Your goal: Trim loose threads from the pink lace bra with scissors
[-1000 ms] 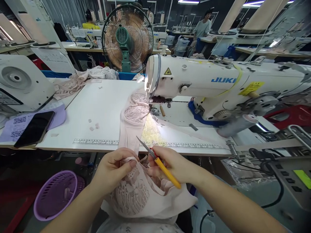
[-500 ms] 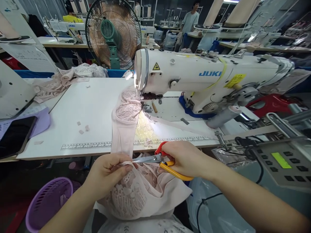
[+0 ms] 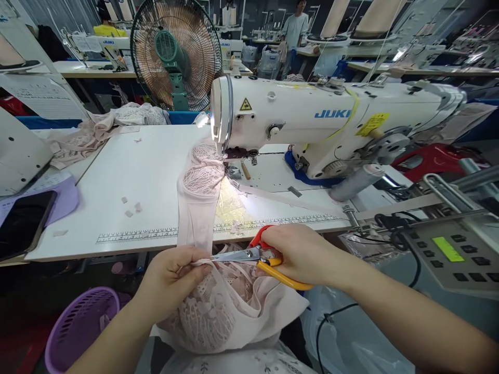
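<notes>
My left hand (image 3: 175,280) pinches the edge of a pale pink lace bra (image 3: 210,317) that hangs over my lap. In my right hand (image 3: 300,254) is a pair of scissors (image 3: 244,255) with red and orange handles. The blades point left and their tips meet the fabric right beside my left fingertips. From there a joined pink bra piece (image 3: 200,182) runs up across the table edge to the needle area of the white sewing machine (image 3: 273,109). Whether the blades have cut through the cloth cannot be seen.
A purple basket (image 3: 83,327) stands on the floor at lower left. On the table (image 3: 128,171) lie small fabric scraps (image 3: 138,207) and a phone (image 3: 29,223). A control panel (image 3: 454,254) juts in at right. Behind are a fan (image 3: 181,52) and a standing person (image 3: 295,31).
The view has shifted slightly, so the machine and table sit a little further left. Both hands, the scissors and the bra keep nearly the same position.
</notes>
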The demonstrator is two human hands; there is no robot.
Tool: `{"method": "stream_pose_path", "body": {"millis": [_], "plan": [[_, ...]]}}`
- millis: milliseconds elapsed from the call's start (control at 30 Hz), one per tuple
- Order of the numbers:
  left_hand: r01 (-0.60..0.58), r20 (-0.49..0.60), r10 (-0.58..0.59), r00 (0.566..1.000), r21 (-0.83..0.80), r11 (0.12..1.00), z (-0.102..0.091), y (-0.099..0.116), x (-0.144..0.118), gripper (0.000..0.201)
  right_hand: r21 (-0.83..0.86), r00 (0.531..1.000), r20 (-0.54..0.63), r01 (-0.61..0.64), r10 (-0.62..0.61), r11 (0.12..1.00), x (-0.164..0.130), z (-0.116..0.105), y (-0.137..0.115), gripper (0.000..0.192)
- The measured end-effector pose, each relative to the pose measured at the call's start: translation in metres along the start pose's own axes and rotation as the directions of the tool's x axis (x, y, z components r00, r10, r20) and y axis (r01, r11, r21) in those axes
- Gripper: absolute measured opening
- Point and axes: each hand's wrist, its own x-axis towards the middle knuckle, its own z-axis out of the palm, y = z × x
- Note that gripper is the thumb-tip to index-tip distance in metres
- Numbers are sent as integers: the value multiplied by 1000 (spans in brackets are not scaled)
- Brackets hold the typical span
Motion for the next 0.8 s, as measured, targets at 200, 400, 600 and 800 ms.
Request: {"method": "stream_pose_path", "body": {"millis": [200, 400, 600, 800], "plan": [[30, 41, -32, 999, 49, 998, 1, 5, 0, 19, 21, 1000, 4, 23, -23, 1000, 1, 0, -3, 24], [9, 62, -14, 998, 75, 997, 1, 8, 2, 18, 18, 999, 24, 33, -33, 999, 2, -1, -5, 27], [-39, 111, 22, 994, 160, 986, -1, 12, 3, 20, -2, 999, 37, 35, -35, 999, 3, -1, -6, 31], [-67, 117, 47, 992, 174, 983, -1, 13, 4, 17, 24, 999, 30, 34, -35, 999, 3, 0, -7, 27]]}}
